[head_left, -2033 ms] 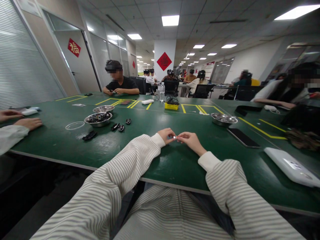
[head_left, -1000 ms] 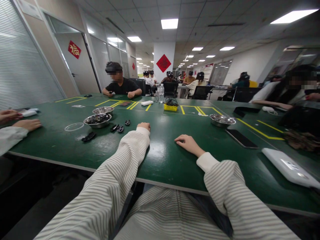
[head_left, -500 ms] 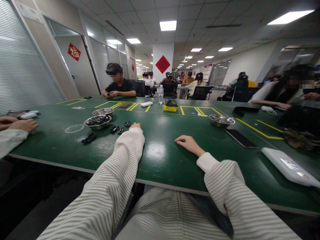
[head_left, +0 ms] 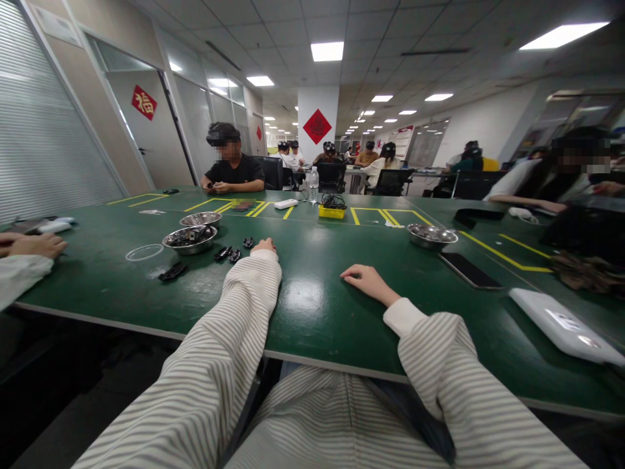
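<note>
My left arm in a striped sleeve stretches forward, and my left hand [head_left: 264, 246] lies on the green table [head_left: 317, 312] right beside several small black parts [head_left: 234, 253]. Only its back shows; the fingers are hidden. My right hand [head_left: 364, 278] rests on the table nearer to me, fingers drawn together and pointing left, and what they cover is hidden. A steel bowl [head_left: 189, 240] full of dark parts stands left of the black parts.
A second steel bowl [head_left: 201, 219], a clear ring [head_left: 144, 252] and a black piece [head_left: 173, 271] lie at the left. Right: another bowl [head_left: 432, 235], a phone [head_left: 469, 270], a white device [head_left: 561, 326]. A co-worker's hands [head_left: 34, 246] rest at the far left. A yellow box [head_left: 331, 211] sits farther back.
Two seconds ago both hands pinched a small metal piece together. My left hand then reached forward and left to the black parts; my right hand dropped to the table and stays there.
</note>
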The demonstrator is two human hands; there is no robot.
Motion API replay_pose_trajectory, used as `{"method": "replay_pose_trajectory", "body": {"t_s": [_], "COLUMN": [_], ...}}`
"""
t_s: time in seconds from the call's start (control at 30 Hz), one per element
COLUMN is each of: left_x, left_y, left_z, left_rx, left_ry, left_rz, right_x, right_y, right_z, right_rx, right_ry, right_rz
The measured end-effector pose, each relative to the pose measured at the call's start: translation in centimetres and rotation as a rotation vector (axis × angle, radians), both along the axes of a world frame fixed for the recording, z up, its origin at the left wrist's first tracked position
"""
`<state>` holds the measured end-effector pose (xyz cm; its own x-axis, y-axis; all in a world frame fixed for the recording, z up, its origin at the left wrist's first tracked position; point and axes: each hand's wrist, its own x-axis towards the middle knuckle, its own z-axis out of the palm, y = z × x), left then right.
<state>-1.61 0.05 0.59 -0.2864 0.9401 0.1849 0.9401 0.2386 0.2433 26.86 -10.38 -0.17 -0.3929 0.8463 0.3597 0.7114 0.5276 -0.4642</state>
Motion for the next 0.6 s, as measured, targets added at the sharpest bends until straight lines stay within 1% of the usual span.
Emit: {"method": "replay_pose_trajectory", "body": {"t_s": [0.1, 0.17, 0.2, 0.27, 0.37, 0.43, 0.5, 0.53, 0.57, 0.6], "left_x": [0.8, 1.7, 2.2, 3.4, 5.6, 7.0, 8.0, 8.3, 8.4, 8.3], "left_y": [-0.8, -1.2, -1.4, -1.8, -2.7, -3.7, -4.5, -4.7, -4.8, -4.8], "left_z": [0.3, 0.3, 0.2, -0.3, -1.1, -1.5, -1.6, -1.6, -1.4, -1.2], "left_rx": [0.097, 0.17, 0.194, 0.194, 0.106, 0.07, 0.051, 0.045, 0.042, 0.054], "left_ry": [0.012, 0.017, 0.011, -0.009, -0.031, -0.037, -0.052, -0.062, -0.069, -0.072], "left_rz": [-0.013, -0.107, -0.193, -0.433, -0.828, -1.012, -1.125, -1.152, -1.157, -1.125], "right_x": [0.0, 0.0, 0.0, 0.1, 0.1, 0.1, 0.1, 0.1, 0.1, 0.1], "right_y": [0.0, 0.1, 0.1, 0.2, 0.3, 0.3, 0.3, 0.3, 0.3, 0.3], "right_z": [0.0, 0.0, -0.1, -0.1, -0.2, -0.2, -0.1, -0.1, -0.1, -0.1], "right_rx": [0.001, 0.0, -0.001, -0.003, -0.002, 0.0, 0.002, 0.001, -0.001, -0.004], "right_ry": [0.004, 0.004, 0.004, 0.006, 0.01, 0.009, 0.004, 0.001, -0.001, -0.001], "right_rz": [-0.001, 0.0, 0.0, -0.001, 0.001, -0.001, -0.005, -0.007, -0.008, -0.007]}}
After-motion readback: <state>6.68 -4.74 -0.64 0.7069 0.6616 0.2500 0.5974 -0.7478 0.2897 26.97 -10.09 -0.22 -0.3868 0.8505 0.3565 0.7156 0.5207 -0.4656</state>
